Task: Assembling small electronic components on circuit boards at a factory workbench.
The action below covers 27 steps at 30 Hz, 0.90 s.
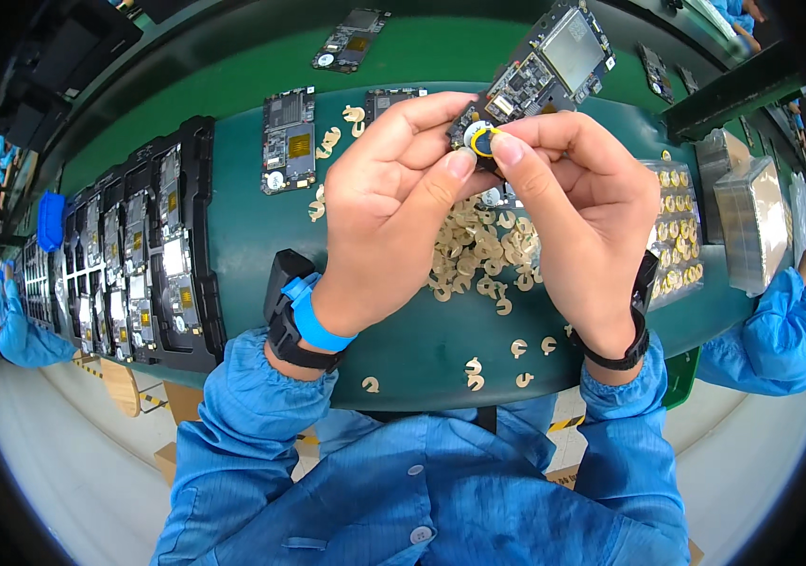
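The left hand [379, 212] gripped the circuit board [522, 87] by its near end, over the desk [403, 344] toward its far edge; the right hand's [592, 193] grip was pinched on the yellow-rimmed disc [481, 142] there. Uneven thumb pressure could have skewed the disc; a slackened left grip could have dropped the board onto the pale pieces [478, 247] heaped mid-desk.

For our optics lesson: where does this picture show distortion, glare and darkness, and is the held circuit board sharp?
Head view: the green table bows along its near edge; the clear-wrapped stack has pale highlights; the picture's corners are black; the circuit board looks fairly sharp.
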{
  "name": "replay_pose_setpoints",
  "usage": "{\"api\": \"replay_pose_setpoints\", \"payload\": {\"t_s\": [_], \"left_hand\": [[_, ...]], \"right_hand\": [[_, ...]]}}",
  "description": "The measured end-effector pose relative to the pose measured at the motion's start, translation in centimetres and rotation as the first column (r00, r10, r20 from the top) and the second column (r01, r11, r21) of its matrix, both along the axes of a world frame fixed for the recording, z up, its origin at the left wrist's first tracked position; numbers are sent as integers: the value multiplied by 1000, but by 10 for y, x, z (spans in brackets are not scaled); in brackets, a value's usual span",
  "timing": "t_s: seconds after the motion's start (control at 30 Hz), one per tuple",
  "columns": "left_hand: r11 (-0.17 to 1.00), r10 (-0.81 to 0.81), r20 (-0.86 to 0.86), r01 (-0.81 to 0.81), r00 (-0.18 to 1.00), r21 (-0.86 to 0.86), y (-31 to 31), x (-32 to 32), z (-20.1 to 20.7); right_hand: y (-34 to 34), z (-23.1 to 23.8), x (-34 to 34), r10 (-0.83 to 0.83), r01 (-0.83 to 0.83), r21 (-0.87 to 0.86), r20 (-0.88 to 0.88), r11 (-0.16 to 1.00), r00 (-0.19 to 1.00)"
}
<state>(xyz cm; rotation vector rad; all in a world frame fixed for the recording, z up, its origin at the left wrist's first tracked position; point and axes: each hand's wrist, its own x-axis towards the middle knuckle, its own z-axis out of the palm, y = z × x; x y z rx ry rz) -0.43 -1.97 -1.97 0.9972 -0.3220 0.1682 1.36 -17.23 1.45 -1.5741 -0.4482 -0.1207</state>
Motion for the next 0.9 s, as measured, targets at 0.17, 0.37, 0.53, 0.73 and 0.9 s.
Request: {"api": "replay_pose_setpoints", "payload": {"t_s": [0.17,0.37,0.53,0.73,0.9], "left_hand": [[1000,0,24,0,1000,15,1,0,-1],[1000,4,32,-4,999,6,-1,0,-2],[998,23,38,-25,999,56,0,-1,-1],[994,97,30,-99,995,52,-6,-3,-1],[973,176,43,-181,983,143,-7,-6,0]], "right_hand": [[0,0,0,7,-7,-12,-7,1000,1000],[0,-2,1,10,-10,-12,3,1000,1000],[3,-6,0,-24,25,-22,31,999,999],[9,-17,4,-91,88,25,153,996,984],[7,-11,-3,-72,79,-51,126,996,989]]}}
